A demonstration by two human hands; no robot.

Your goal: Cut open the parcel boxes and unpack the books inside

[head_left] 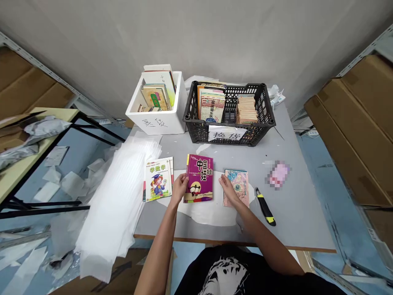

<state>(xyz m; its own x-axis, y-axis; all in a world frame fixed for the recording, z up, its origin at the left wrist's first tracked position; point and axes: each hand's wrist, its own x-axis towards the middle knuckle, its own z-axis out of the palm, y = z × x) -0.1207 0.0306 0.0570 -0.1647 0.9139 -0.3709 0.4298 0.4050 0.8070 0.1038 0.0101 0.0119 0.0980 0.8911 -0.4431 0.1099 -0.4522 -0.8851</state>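
A magenta paperback with large Chinese title characters (199, 178) lies on a white foam sheet (202, 215) in front of me. My left hand (180, 185) rests against its left edge, fingers spread, and does not visibly grip it. My right hand (229, 189) lies flat beside it, over the left edge of a worn pastel-covered book (240, 187). Left of the magenta book lies a children's book with a cartoon figure in a mortarboard (158, 179). A yellow-and-black utility knife (265, 207) sits right of my right hand, and its blade looks retracted.
A white foam box (156, 123) and a black plastic crate (245, 87), both holding upright books, stand at the back of the grey table (294, 213). A pixelated pink item (278, 174) lies at right. A stack of white foam sheets (113, 196) hangs off the left edge.
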